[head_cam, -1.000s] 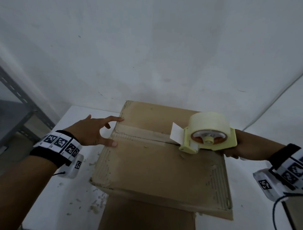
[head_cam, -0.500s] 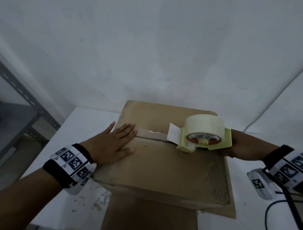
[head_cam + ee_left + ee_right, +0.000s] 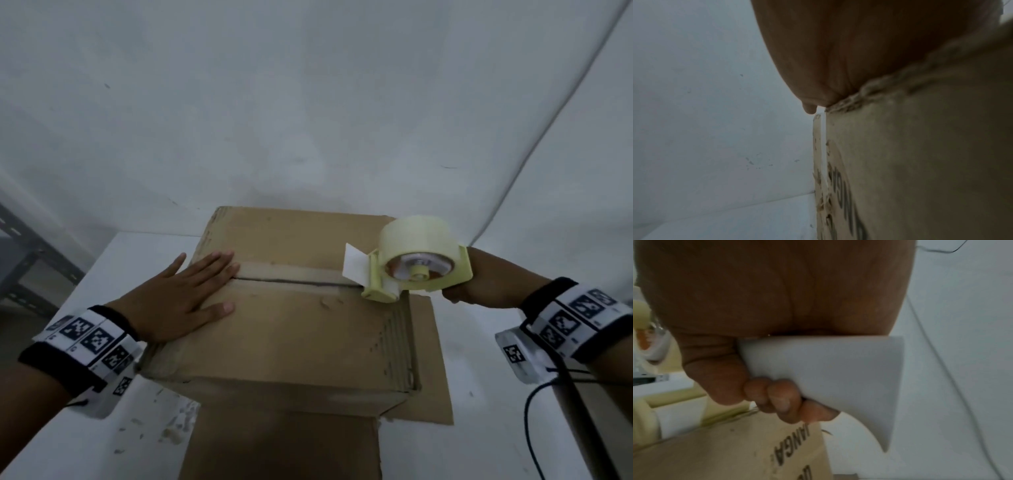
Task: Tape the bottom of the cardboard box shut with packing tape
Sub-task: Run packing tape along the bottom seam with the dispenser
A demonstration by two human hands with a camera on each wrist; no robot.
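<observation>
A brown cardboard box (image 3: 291, 329) stands upturned on the white table, its two flaps meeting at a centre seam (image 3: 294, 281) with a strip of tape along it. My left hand (image 3: 185, 294) lies flat on the box's left end, fingers straight across the seam. At the seam's right end sits a pale yellow tape dispenser (image 3: 416, 260) with a roll of clear tape, and my right hand (image 3: 479, 281) grips its white handle (image 3: 828, 378). The left wrist view shows my palm (image 3: 838, 48) on the box edge (image 3: 900, 146). The right wrist view shows the box side (image 3: 735, 451).
The white table (image 3: 113, 274) carries cardboard crumbs near the box's left front. A loose flap (image 3: 431, 359) sticks out at the box's right. A grey metal shelf (image 3: 24, 253) stands at the far left, a white wall behind. A black cable (image 3: 534, 428) hangs from my right wrist.
My left hand moved from the box's left edge onto its top and now lies flat over the seam. The dispenser moved right along the seam to the box's right end.
</observation>
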